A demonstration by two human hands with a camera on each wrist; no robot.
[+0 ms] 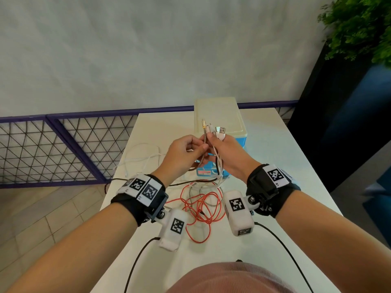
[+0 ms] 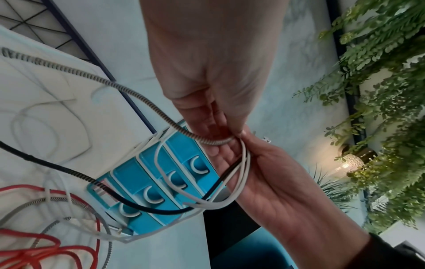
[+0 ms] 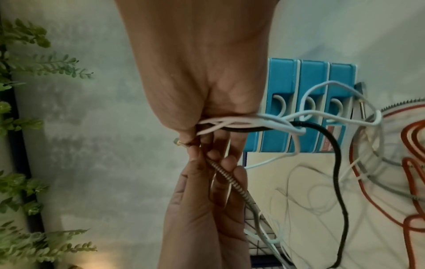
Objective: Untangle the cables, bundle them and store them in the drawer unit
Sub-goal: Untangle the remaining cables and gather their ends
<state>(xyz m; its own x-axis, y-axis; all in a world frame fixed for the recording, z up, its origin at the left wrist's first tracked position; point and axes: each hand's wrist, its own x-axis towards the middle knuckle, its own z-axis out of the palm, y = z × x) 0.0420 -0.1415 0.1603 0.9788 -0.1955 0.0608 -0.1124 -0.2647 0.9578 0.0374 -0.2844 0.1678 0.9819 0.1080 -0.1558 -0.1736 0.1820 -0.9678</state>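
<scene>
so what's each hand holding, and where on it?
Right hand grips a bunch of cables just below their plugs. Left hand pinches the braided cable just below its plug.

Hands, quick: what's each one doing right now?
Left hand: pinches the braided cable.
Right hand: grips a bunch of cable ends, white and black.

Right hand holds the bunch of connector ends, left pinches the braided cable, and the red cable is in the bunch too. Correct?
Not quite. The red cable is not in the bunch: the head view shows it lying coiled on the table. The right hand does hold the connector ends, and the left hand pinches the braided cable.
</scene>
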